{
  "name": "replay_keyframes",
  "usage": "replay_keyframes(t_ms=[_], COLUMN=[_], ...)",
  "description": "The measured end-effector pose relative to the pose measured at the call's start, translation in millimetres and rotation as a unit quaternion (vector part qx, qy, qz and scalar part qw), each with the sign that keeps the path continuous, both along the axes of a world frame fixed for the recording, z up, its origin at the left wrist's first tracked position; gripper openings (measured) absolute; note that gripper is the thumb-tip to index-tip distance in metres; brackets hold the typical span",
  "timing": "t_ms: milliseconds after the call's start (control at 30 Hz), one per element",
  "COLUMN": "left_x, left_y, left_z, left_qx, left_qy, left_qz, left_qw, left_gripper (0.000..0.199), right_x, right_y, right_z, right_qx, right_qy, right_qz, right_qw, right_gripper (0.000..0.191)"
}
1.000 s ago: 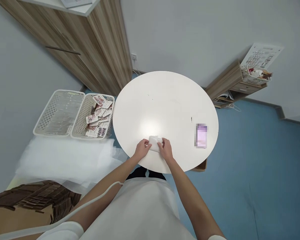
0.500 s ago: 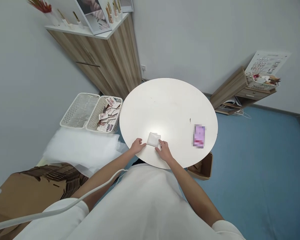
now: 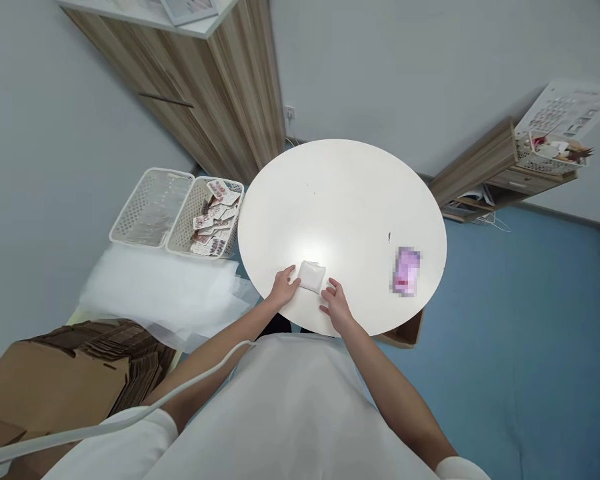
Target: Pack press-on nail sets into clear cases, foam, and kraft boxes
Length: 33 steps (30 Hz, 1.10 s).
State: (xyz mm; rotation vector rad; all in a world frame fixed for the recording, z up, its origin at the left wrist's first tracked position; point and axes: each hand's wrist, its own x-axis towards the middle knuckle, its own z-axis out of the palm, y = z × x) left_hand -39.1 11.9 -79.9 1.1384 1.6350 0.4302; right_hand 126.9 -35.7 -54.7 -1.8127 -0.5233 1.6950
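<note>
A small folded white packet (image 3: 311, 276), perhaps of thin foam or plastic sheet, lies flat near the front edge of the round white table (image 3: 340, 193). At its left side is my left hand (image 3: 283, 288), fingers apart, with the thumb tip at or very near the packet's edge; I cannot tell whether they touch. Just off the packet's right side, my right hand (image 3: 337, 305) is held with spread, slightly curled fingers and nothing in it. A pixelated purple object (image 3: 407, 272) lies further right on the table.
Left of the table stand a basket of printed cards (image 3: 215, 220) and a basket of clear plastic pieces (image 3: 153, 207). Nearer me are white foam sheets (image 3: 160, 287) and stacked flat cardboard (image 3: 65, 373). A cardboard box (image 3: 405, 331) sits under the table's right edge. A white cable (image 3: 180, 385) crosses my left arm.
My right hand has come off the packet and moved a little to the right, its fingers spreading. My left hand stays by the packet's left side. The camera view has tilted down slightly.
</note>
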Motion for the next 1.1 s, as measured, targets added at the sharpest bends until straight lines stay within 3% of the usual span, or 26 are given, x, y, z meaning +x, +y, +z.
replay_keyframes(t_ms=[133, 300, 467, 767, 933, 1100], left_x=[4, -3, -39, -119, -130, -133], left_y=[-4, -2, 23, 79, 109, 119], left_z=[-11.1, -19.7, -20.7, -32.9, -36.1, -35.9], left_qx=[0.049, 0.027, 0.048, 0.134, 0.177, 0.218], left_qy=[-0.007, -0.068, -0.101, -0.089, -0.085, -0.072], left_qz=[-0.081, -0.131, -0.079, 0.087, 0.095, 0.060], left_qw=[0.995, 0.989, 0.991, 0.983, 0.976, 0.971], left_gripper=[0.055, 0.060, 0.058, 0.051, 0.056, 0.057], right_x=[-13, -33, -70, -151, -176, -182], right_y=[6, 19, 50, 130, 165, 174], right_z=[3.9, -1.3, -2.4, -12.0, -21.9, -31.4], right_qx=[-0.016, -0.008, 0.024, 0.087, 0.128, 0.142], right_qy=[0.008, 0.011, 0.025, 0.085, -0.004, -0.082], right_qz=[-0.010, -0.062, -0.062, 0.015, 0.051, 0.080], right_qw=[1.000, 0.998, 0.997, 0.992, 0.990, 0.983], right_gripper=[0.058, 0.060, 0.057, 0.059, 0.060, 0.057])
